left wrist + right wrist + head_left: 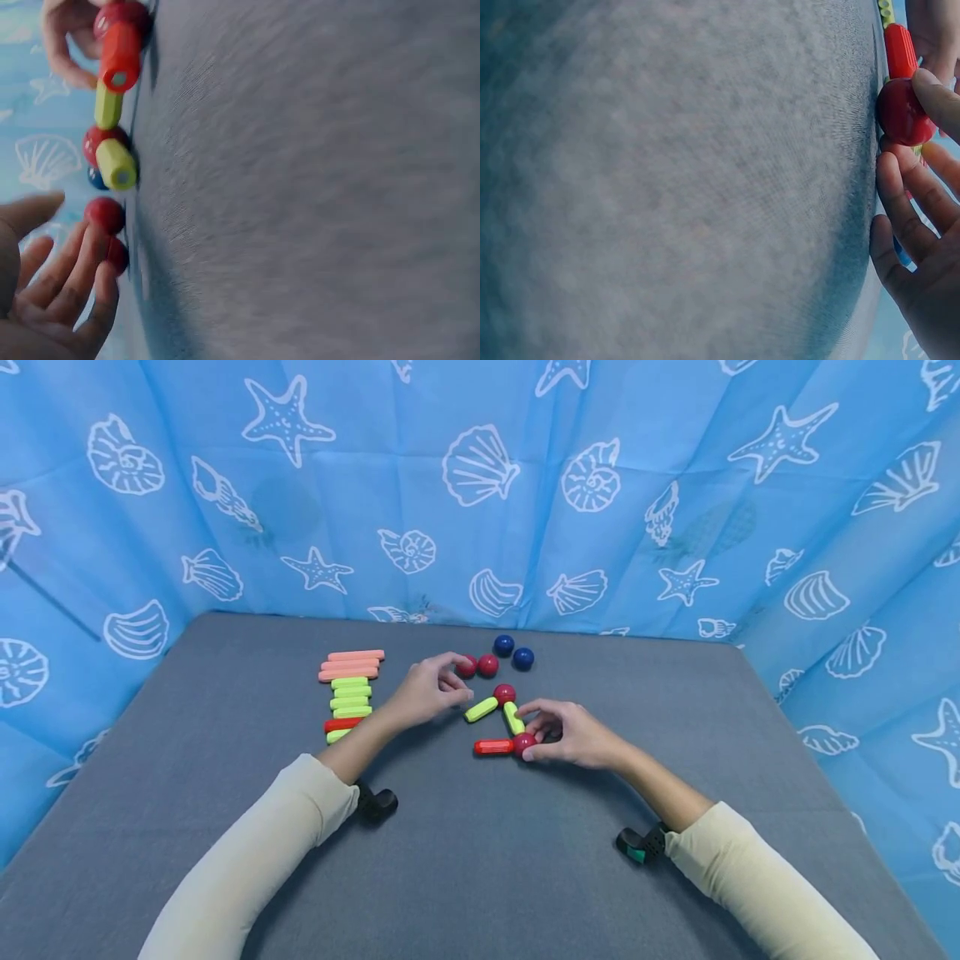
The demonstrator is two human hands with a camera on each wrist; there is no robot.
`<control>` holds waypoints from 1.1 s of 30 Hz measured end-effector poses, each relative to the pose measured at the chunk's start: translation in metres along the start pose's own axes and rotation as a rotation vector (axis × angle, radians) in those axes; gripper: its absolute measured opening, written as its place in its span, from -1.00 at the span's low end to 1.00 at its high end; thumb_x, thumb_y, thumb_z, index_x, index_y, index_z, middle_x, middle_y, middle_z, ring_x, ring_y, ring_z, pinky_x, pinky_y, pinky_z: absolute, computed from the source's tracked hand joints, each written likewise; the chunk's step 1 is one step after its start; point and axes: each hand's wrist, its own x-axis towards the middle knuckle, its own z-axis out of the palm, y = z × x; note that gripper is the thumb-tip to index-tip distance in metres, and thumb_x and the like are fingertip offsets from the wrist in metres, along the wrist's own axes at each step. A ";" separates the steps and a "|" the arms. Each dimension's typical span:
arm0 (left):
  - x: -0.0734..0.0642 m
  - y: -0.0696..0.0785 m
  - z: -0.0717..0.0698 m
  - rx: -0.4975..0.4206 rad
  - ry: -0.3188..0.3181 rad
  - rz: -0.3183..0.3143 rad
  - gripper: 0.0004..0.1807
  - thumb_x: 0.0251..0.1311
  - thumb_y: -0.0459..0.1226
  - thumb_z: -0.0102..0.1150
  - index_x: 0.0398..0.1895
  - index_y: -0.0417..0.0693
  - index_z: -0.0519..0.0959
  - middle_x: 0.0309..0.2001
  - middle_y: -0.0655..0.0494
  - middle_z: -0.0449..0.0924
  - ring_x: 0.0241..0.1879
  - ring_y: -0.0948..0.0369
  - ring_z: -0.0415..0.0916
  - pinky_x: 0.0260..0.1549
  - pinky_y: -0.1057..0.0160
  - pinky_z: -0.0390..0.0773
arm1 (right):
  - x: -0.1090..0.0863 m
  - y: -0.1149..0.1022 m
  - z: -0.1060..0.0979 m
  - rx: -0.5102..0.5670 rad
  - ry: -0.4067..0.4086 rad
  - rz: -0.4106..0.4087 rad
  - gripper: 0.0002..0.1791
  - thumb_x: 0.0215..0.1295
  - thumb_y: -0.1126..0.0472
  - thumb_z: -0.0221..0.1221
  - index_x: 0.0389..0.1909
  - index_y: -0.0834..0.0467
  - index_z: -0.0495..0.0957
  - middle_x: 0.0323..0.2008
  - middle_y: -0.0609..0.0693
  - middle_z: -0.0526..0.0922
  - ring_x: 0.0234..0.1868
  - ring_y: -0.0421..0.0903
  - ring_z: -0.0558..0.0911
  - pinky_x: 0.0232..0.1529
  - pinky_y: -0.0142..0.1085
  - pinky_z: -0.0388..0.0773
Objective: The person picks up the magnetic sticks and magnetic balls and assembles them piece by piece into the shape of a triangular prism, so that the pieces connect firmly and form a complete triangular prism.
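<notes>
A ball-and-rod piece (pixel 511 713) lies on the grey surface (pixel 480 860), its open side facing left. I see its middle green rod (pixel 513 717) run near to far, far end leaning left, linking the near red ball (pixel 524 744) and far red ball (pixel 504 694). The red rod (pixel 492 747) points left; the outer green rod (pixel 481 709) slants left and nearer. The right hand (pixel 576 735) pinches the near red ball; the left hand (pixel 427 692) is relaxed, fingers beside loose red balls (pixel 488 666).

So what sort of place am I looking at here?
Probably an indoor tabletop setup, perhaps staged for recording: a gray table, a blue seashell-print curtain hung behind it, and a black device at each wrist.
</notes>
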 end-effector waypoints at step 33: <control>-0.016 -0.013 -0.027 0.049 -0.177 -0.059 -0.27 0.19 -0.33 0.38 0.42 -0.15 0.29 0.08 -0.08 0.63 -0.02 0.06 0.58 0.04 0.05 0.57 | 0.000 0.001 0.000 -0.003 0.002 -0.024 -0.42 0.17 0.22 0.42 0.19 0.25 0.47 -0.13 0.09 0.66 -0.18 -0.04 0.61 -0.10 -0.21 0.58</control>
